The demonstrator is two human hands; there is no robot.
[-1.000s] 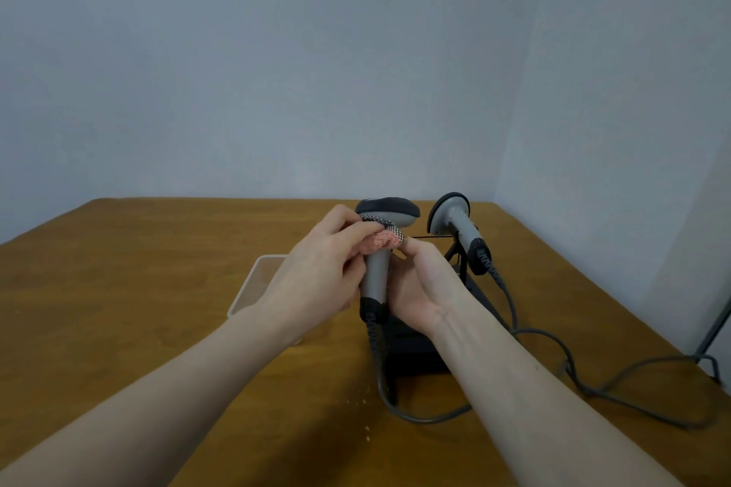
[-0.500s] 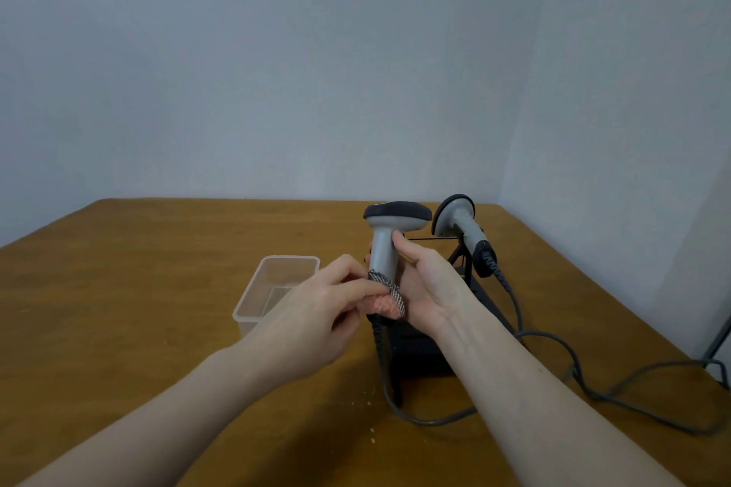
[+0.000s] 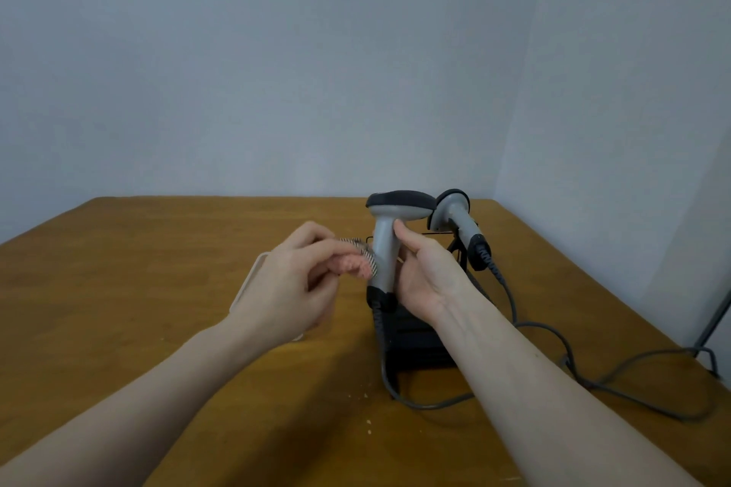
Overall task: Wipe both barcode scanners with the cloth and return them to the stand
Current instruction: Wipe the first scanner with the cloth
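My right hand (image 3: 425,275) grips the handle of a grey barcode scanner (image 3: 385,237) with a dark head, holding it upright above the table. My left hand (image 3: 290,283) pinches a small pink cloth with a black-and-white checked edge (image 3: 358,263) and presses it against the left side of that handle, near its lower half. A second grey scanner (image 3: 455,219) rests tilted in the black stand (image 3: 415,344) just behind my right hand. The stand's upper part is mostly hidden by my hand and wrist.
A clear plastic tray (image 3: 253,285) lies on the wooden table (image 3: 118,289) behind my left hand. Grey cables (image 3: 553,348) run from both scanners across the table's right side. A wall stands close on the right. Crumbs (image 3: 368,423) dot the table near me.
The cloth went from the scanner's neck down to the handle's base, then back up a little. My right hand has stayed on the handle.
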